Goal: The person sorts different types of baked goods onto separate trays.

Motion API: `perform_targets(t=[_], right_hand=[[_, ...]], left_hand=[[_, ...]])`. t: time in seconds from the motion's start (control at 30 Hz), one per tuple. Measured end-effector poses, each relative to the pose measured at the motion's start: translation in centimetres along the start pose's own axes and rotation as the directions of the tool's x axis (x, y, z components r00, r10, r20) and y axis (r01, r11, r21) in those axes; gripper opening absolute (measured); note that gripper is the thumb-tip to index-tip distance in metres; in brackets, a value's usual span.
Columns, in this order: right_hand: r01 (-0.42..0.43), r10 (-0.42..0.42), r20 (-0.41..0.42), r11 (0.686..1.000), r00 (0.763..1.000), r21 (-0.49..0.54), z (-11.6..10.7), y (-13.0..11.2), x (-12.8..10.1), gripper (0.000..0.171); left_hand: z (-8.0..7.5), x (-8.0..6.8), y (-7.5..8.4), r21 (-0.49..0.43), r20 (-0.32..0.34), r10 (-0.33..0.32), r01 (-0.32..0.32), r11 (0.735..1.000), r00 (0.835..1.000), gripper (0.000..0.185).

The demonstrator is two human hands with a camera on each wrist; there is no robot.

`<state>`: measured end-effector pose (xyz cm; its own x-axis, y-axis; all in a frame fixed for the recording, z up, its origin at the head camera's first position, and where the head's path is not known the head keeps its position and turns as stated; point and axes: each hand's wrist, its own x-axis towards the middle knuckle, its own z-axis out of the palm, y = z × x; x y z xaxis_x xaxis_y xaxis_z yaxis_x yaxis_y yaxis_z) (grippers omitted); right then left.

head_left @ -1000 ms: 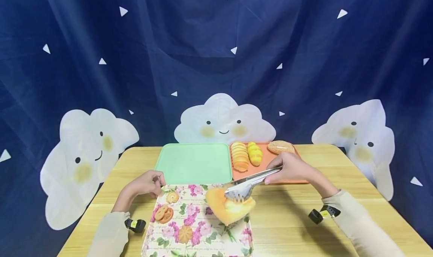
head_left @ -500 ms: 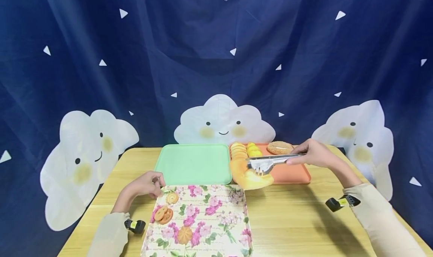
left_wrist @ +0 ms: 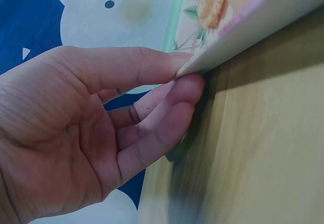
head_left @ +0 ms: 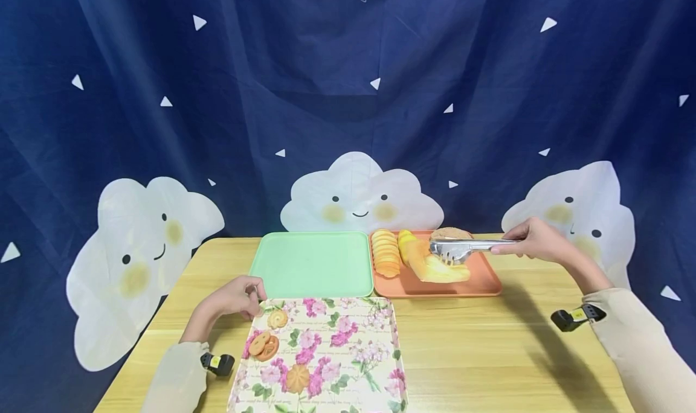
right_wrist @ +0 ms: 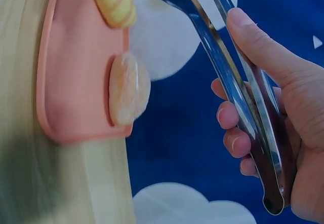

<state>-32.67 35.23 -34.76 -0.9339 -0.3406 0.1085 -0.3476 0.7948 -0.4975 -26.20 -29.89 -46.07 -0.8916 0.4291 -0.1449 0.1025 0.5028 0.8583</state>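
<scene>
My right hand point(head_left: 544, 241) grips metal serving tongs point(head_left: 478, 246), whose tips hold a curved golden bread like a croissant point(head_left: 435, 269). This bread is above the orange tray point(head_left: 484, 280), partly covering a yellow roll point(head_left: 405, 241); whether it touches the tray I cannot tell. A striped, ridged loaf point(head_left: 386, 256) lies at the tray's left, and a brown oval bun point(right_wrist: 129, 88) lies at its far right. With thumb and fingers, my left hand point(left_wrist: 101, 112) pinches the rim of the floral tray point(left_wrist: 243, 36) at its far left corner.
On the floral tray lie a ring-shaped swirl cookie point(head_left: 277, 319), a pair of overlapping cookies point(head_left: 264, 345) and a round cookie point(head_left: 297, 378). The green tray point(head_left: 315, 265) stands beside the orange one on the wooden table point(head_left: 467, 352). A blue cloud-patterned curtain point(head_left: 348, 99) hangs behind.
My right hand has carried the bread in the tongs from over the floral tray, rightward and away, to above the orange tray. The left hand has stayed on the floral tray's corner.
</scene>
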Motion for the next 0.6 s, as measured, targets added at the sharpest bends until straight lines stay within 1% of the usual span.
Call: perform_targets(t=[0.1, 0.33, 0.5, 0.6], right_hand=[[-0.028, 0.027, -0.02, 0.998, 0.999, -0.055, -0.4, 0.7, -0.3, 0.027], [-0.07, 0.064, -0.035, 0.982, 0.997, -0.177, -0.5, 1.7, -0.5, 0.037], [-0.082, 0.072, -0.046, 0.963, 0.996, -0.258, -0.4, 2.0, -0.4, 0.035], [-0.073, 0.063, -0.045, 0.954, 0.997, -0.292, -0.3, 2.1, -0.2, 0.034]], left_hand=[[-0.1, 0.3, 0.0, 0.017, -0.005, -0.015, 0.015, 1.0, 1.0, 0.022], [-0.1, 0.2, -0.1, 0.039, -0.02, -0.012, 0.013, 0.999, 1.0, 0.021], [0.0, 0.2, 0.1, 0.034, -0.016, -0.013, 0.014, 0.999, 1.0, 0.021], [0.0, 0.1, 0.1, 0.029, -0.022, -0.016, 0.017, 0.999, 1.0, 0.021]])
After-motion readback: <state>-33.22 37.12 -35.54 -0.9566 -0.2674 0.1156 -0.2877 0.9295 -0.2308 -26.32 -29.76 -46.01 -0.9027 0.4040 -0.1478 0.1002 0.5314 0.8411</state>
